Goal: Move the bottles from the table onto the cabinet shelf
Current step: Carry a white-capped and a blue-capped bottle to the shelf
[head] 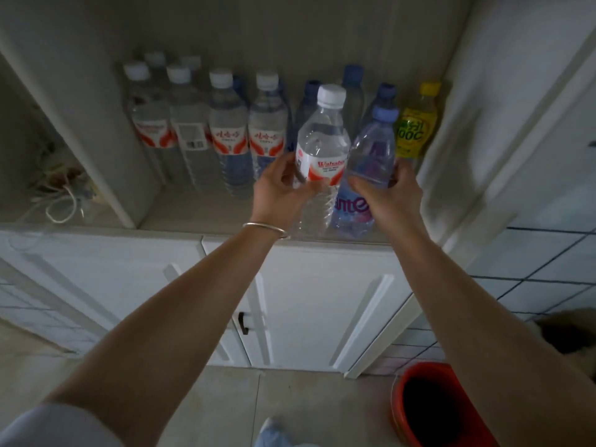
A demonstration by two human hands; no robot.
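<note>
- Over the cabinet shelf [193,208]: pale matte board with a beadboard back and white panel doors [322,304] below; tiled floor and a red bucket [432,408] at lower right.
- Left hand [277,191] grips the white-cap bottle [322,143], clear ribbed plastic with a red-white label.
- Right hand [383,195] grips the blue-cap bottle [371,162], clear bluish plastic with a purple label, touching the first.
- Shelf row [229,130]: white-cap and blue-cap bottles upright, plus a yellow bottle [416,127] at the right end.

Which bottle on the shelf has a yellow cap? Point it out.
The yellow bottle at the far right of the shelf, against the cabinet's side wall. Every other bottle there has a white or blue cap.
</note>
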